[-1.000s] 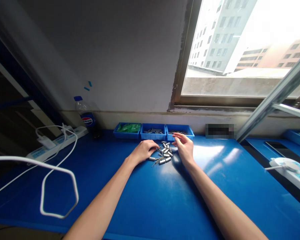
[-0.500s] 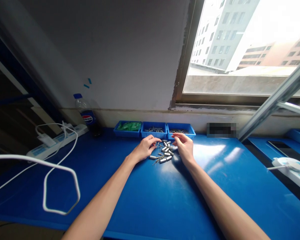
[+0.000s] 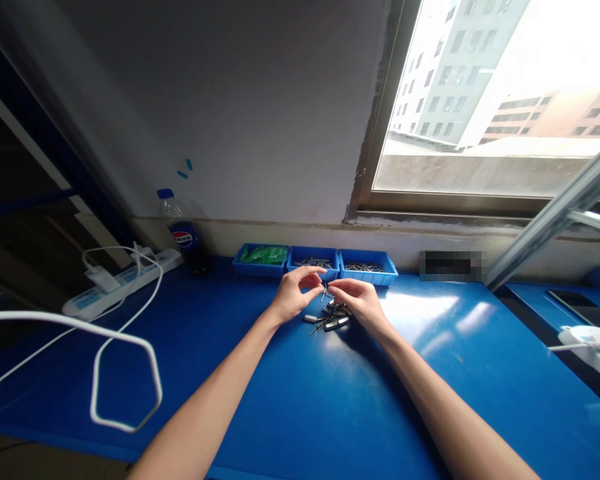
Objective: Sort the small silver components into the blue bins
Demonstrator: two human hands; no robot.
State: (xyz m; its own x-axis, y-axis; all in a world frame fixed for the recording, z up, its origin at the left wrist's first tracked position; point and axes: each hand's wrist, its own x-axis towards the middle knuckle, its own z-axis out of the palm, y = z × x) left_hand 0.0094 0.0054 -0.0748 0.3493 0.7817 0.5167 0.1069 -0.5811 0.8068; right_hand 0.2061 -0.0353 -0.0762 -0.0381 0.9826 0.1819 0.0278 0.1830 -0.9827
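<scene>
My left hand (image 3: pixel 295 295) and my right hand (image 3: pixel 359 301) meet over a small pile of metal parts (image 3: pixel 336 323) on the blue table. Between their fingertips a thin metal pin (image 3: pixel 325 294) points downward. My left thumb closes on it while the index finger arches above. The right thumb and fingers are pinched together at the pin's upper end; whether they hold a second small part is hidden. Short silvery cylinders and thin pins make up the pile, partly covered by my right hand.
Behind my hands stand three blue trays: one with green packets (image 3: pixel 264 254), a middle tray (image 3: pixel 293 268) of small grey parts, and a right tray (image 3: pixel 391 275) of thin metal pieces. A cola bottle (image 3: pixel 183 233), power strip (image 3: pixel 85 301) and white cable (image 3: pixel 157 373) are left.
My left hand has lifted slightly from the pile with the pin. My right hand has come left and lower, bringing its fingertips against the left ones. The view has shifted a little.
</scene>
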